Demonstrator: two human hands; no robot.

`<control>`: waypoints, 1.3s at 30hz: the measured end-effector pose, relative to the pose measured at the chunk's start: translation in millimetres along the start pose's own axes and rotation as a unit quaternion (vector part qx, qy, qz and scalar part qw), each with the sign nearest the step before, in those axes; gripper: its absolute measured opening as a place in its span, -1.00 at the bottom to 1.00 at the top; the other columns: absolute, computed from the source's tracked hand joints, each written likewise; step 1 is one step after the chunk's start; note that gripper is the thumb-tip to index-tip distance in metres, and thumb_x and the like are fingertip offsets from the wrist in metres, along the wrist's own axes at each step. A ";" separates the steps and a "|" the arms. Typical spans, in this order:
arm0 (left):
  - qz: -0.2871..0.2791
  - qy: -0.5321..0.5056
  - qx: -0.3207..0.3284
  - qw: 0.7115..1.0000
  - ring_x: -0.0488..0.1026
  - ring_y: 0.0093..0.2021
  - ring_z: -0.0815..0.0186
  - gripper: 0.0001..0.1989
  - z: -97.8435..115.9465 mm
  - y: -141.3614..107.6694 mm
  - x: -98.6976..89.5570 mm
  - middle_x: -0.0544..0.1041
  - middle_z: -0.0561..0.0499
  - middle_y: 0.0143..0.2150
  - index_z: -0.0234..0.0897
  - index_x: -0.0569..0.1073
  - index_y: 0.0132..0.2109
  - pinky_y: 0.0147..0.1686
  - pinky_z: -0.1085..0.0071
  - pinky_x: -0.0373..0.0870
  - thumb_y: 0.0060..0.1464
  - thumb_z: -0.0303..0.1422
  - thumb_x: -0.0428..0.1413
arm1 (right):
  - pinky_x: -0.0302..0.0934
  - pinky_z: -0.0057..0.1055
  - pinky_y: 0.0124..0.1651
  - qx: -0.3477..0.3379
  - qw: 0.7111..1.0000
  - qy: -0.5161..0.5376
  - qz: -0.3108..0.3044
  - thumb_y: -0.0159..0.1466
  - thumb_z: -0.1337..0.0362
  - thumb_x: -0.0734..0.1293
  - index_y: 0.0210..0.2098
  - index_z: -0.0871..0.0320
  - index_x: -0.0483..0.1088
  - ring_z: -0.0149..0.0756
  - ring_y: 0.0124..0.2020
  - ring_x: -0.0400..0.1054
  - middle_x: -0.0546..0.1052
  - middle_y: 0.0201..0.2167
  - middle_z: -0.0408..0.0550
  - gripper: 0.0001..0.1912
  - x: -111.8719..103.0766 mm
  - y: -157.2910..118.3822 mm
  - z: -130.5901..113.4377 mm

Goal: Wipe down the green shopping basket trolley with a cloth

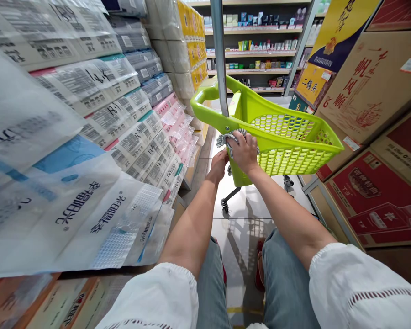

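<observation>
Right grip [244, 150] is curled over a grey-and-white striped bundle [221, 140], holding it against the upper part of the lime-green cart [291, 147], just under the foot of its metal pole [219, 55]; left grip [219, 163] sits just beside and below, at the cart's near edge, and from my feed I can't tell what its fingers have closed on. Whether the bundle is cord or twisted cloth I can't make out, but I'd judge it light, limp and hard to damage, best taken in a whole handful, because loose loops poke out past the fingers. The cart looks to me like stiff, fairly light moulded plastic, smooth enough to slip a little; I'd hold it by the thick looped handle or the rim and expect it to roll on its casters [225, 205]. Its near wall hides the basket floor, so I can't say what lies inside. Further out, on my left, clear-wrapped packs [123, 114] lie stacked beside yellow-and-white packs [192, 41]; on my right stand printed cartons [373, 91], their contents hidden from me. Beyond the cart, shelves [253, 54] carry small bottles and boxes.
</observation>
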State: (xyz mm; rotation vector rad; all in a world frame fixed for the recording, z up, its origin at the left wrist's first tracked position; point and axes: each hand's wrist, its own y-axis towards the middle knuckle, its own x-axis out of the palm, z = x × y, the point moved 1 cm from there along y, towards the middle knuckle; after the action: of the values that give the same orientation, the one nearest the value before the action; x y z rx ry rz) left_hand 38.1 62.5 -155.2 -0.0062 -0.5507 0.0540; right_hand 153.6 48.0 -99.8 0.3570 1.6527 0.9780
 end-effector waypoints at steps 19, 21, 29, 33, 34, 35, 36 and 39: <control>-0.044 -0.015 -0.009 0.999 0.50 -0.13 0.28 -0.84 -3.1 11.8 -9.2 0.58 -0.01 -0.33 -0.35 0.51 -0.29 -0.02 0.35 0.39 0.10 -0.30 0.19 | -0.08 -0.05 0.03 -0.004 0.998 -0.051 -0.026 0.41 0.25 0.04 0.10 -0.04 0.36 0.01 0.08 0.12 0.31 0.23 0.01 -0.62 13.6 -4.9 2.0; -0.039 -0.018 -0.009 0.999 0.50 -0.12 0.28 -0.87 -3.4 11.9 -10.4 0.57 -0.01 -0.33 -0.35 0.50 -0.29 -0.01 0.34 0.39 0.09 -0.34 0.20 | -0.07 -0.07 0.01 -0.003 0.998 -0.052 -0.038 0.41 0.25 0.05 0.08 -0.04 0.37 0.00 0.06 0.14 0.33 0.22 0.01 -0.62 17.2 -11.1 -0.8; -0.048 -0.002 -0.012 0.999 0.50 -0.20 0.30 -0.79 -3.1 12.9 -9.9 0.55 -0.02 -0.37 -0.34 0.51 -0.26 -0.17 0.41 0.43 0.07 -0.25 0.21 | -0.04 -0.17 -0.10 -0.113 0.980 -0.063 -0.152 0.41 0.30 0.02 -0.08 0.14 0.43 -0.09 -0.05 0.20 0.43 0.09 0.08 -0.63 29.0 -66.4 2.6; -0.058 -0.004 0.004 0.998 0.49 -0.19 0.32 -0.85 -3.3 11.8 -9.2 0.55 -0.01 -0.35 -0.34 0.52 -0.27 -0.11 0.40 0.41 0.08 -0.32 0.21 | -0.05 -0.16 -0.06 -0.084 0.988 -0.059 -0.115 0.42 0.27 0.03 -0.04 0.09 0.43 -0.08 -0.02 0.18 0.40 0.12 0.07 -0.63 19.0 -42.8 1.8; -0.057 -0.007 0.008 0.998 0.49 -0.18 0.33 -0.87 -3.6 11.5 -9.4 0.55 0.00 -0.35 -0.34 0.52 -0.27 -0.09 0.40 0.40 0.09 -0.34 0.20 | -0.05 -0.15 -0.04 -0.068 0.992 -0.058 -0.092 0.41 0.27 0.03 -0.01 0.06 0.42 -0.07 0.00 0.18 0.39 0.15 0.06 -0.63 16.0 -33.6 1.3; -0.053 -0.011 0.009 0.998 0.49 -0.18 0.33 -0.89 -4.0 11.3 -9.8 0.55 0.00 -0.35 -0.34 0.51 -0.28 -0.06 0.39 0.39 0.10 -0.36 0.20 | -0.06 -0.13 -0.03 -0.051 0.995 -0.057 -0.069 0.41 0.27 0.04 0.02 0.03 0.40 -0.06 0.01 0.17 0.37 0.17 0.05 -0.63 13.6 -25.0 0.7; -0.048 -0.014 0.007 0.999 0.48 -0.18 0.33 -0.89 -4.3 11.2 -10.2 0.55 0.01 -0.35 -0.34 0.51 -0.29 -0.04 0.39 0.39 0.11 -0.37 0.19 | -0.07 -0.12 -0.01 -0.034 0.997 -0.058 -0.049 0.41 0.27 0.04 0.05 0.02 0.39 -0.04 0.03 0.16 0.36 0.18 0.05 -0.63 12.0 -18.0 0.1; -0.036 -0.018 0.002 0.999 0.49 -0.16 0.32 -0.88 -4.3 10.7 -10.9 0.55 0.00 -0.36 -0.34 0.50 -0.32 -0.02 0.38 0.38 0.13 -0.35 0.17 | -0.07 -0.10 -0.01 -0.004 0.998 -0.060 -0.028 0.41 0.27 0.03 0.08 0.02 0.37 -0.02 0.02 0.16 0.35 0.18 0.08 -0.61 13.6 -13.0 -1.1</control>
State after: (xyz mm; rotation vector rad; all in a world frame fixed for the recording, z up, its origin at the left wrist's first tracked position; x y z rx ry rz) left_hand 30.5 72.6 -164.8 0.0192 -0.5860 -0.0147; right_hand 151.4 48.8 -118.4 0.3548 1.5411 0.9042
